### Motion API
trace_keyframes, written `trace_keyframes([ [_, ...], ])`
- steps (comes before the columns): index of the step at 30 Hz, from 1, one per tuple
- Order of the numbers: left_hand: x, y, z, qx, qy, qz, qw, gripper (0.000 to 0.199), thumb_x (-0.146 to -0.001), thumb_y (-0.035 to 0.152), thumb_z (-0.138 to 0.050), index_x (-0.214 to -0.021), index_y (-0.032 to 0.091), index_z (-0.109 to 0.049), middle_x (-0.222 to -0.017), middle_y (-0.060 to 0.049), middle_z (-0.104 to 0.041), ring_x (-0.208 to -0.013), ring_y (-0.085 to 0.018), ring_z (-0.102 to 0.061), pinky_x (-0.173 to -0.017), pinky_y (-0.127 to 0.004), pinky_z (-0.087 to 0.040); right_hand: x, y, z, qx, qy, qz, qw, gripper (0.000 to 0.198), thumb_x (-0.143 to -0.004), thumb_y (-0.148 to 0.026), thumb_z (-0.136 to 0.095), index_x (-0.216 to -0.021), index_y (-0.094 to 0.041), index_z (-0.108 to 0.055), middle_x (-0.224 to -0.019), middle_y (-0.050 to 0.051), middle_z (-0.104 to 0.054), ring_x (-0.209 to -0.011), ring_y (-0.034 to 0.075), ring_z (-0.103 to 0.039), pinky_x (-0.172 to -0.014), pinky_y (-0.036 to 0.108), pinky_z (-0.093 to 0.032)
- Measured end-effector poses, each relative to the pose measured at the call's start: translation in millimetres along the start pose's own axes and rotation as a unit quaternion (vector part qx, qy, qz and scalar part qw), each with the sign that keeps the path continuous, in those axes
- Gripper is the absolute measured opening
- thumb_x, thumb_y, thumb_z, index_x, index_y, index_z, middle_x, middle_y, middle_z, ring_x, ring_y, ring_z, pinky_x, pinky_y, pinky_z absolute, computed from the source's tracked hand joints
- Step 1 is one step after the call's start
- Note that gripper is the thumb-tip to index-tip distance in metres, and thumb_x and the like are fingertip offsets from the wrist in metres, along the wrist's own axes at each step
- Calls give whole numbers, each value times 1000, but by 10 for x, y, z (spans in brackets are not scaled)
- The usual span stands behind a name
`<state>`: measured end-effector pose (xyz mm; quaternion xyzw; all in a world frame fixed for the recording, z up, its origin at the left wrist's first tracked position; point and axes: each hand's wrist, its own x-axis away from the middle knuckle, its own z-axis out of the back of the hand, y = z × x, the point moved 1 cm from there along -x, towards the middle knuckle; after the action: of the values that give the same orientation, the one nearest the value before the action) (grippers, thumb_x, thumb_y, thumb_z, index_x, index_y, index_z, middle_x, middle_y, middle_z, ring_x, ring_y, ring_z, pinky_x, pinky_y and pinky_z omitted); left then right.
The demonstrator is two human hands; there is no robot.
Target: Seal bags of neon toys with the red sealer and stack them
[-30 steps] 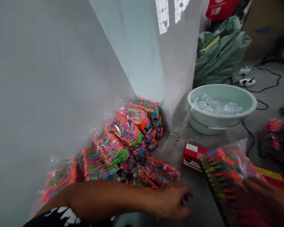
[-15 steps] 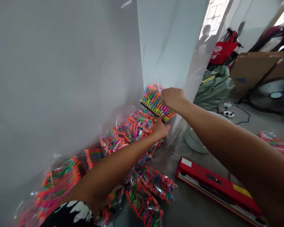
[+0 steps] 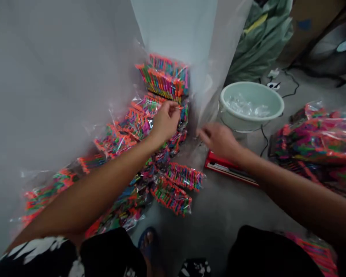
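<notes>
Clear plastic packs of bright multicoloured sticks lie in a heap against the wall. One pack [image 3: 164,79] stands upright at the top of the heap, in the corner. Just below it is my left hand [image 3: 165,120], thumb and fingers pinched together by the packs' edge; whether plastic or a small orange piece sits in the pinch is unclear. My right hand [image 3: 219,140] is blurred, fingers loosely curled with a gap at the thumb, and no object shows in it. It hovers over the red bar-shaped machine [image 3: 230,168], partly hiding it.
A pale green bucket [image 3: 250,121] with clear plastic inside stands at the right. Beyond it are a green sack [image 3: 259,42], a fan [image 3: 331,48] and cords on the floor. More colourful packs [image 3: 323,138] are piled at far right. My sandalled foot [image 3: 148,240] is below.
The pack both hands held now stands on the heap in the corner. My right hand has drawn back from it, and my left is just below it. The view has tilted down.
</notes>
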<state>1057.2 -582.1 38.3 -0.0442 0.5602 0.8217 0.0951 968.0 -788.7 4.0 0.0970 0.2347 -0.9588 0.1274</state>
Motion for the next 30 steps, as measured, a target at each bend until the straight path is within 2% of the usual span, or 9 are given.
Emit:
trace_keyframes([
  [3,874,-325,-130,-159,-188,-37,968,38,-91,19,-59,-129,21,-63,-113,-8,-73,-106,-23,-70,-100,-37,-54,1085,439,-925,-46,-192,-60,978,69,-94,-60,-67,-144,-15,-54,-129,19,-66,-107,29,-71,-93,39,-55],
  [6,1609,-802,-349,-335,-353,-49,872,65,-82,23,-71,-145,18,-55,-143,-17,-63,-135,-34,-58,-116,-47,-45,1741,538,-1592,-85,-247,-103,960,94,-86,-61,-78,-158,-13,-40,-148,25,-55,-122,33,-67,-97,39,-54],
  [9,1973,-1188,-603,-422,-444,-73,787,101,-70,33,-88,-158,17,-40,-163,-22,-43,-152,-42,-38,-124,-55,-33,1908,499,-1813,-124,-202,-139,961,60,-101,-50,-61,-151,-17,-52,-138,18,-65,-113,26,-70,-95,34,-52],
  [11,2028,-1318,-759,-445,-451,-86,769,112,-68,41,-91,-162,17,-34,-166,-23,-36,-155,-44,-32,-126,-57,-28,1858,500,-1793,-137,-163,-155,965,37,-109,-39,-47,-128,-17,-70,-119,13,-74,-104,22,-71,-93,30,-51],
  [14,1952,-1349,-939,-447,-420,-97,784,112,-75,44,-88,-164,13,-29,-168,-25,-33,-157,-42,-29,-128,-55,-27,1726,564,-1652,-172,-117,-141,968,37,-109,-32,-45,-99,-17,-77,-100,10,-78,-94,20,-71,-85,27,-48],
  [18,1774,-1265,-1108,-389,-407,-126,817,99,-79,39,-85,-162,18,-37,-168,-20,-36,-157,-38,-30,-127,-58,-27,1603,649,-1349,-256,-57,-91,961,32,-105,-31,-51,-89,-17,-75,-87,5,-75,-81,16,-67,-77,24,-45],
  [24,1632,-1038,-1351,-184,-360,-193,894,28,-102,36,-57,-118,24,-76,-117,-9,-77,-122,-25,-64,-112,-44,-47,1664,730,-754,-322,-2,-54,945,31,-105,-37,-53,-91,-19,-73,-84,2,-72,-80,15,-66,-79,27,-49],
  [27,1620,-861,-1429,-103,-325,-187,921,29,-104,37,-53,-107,28,-81,-110,-5,-79,-113,-21,-68,-108,-40,-49,1942,834,-496,-307,64,-97,945,28,-102,-45,-60,-108,-20,-72,-103,6,-74,-98,20,-69,-93,34,-54],
  [30,1623,-715,-1458,-63,-296,-128,945,30,-103,40,-54,-104,28,-82,-107,-4,-79,-108,-20,-69,-106,-38,-51,2329,911,-413,-252,85,-93,960,56,-92,-51,-75,-138,-22,-61,-147,16,-57,-139,30,-54,-116,49,-46],
])
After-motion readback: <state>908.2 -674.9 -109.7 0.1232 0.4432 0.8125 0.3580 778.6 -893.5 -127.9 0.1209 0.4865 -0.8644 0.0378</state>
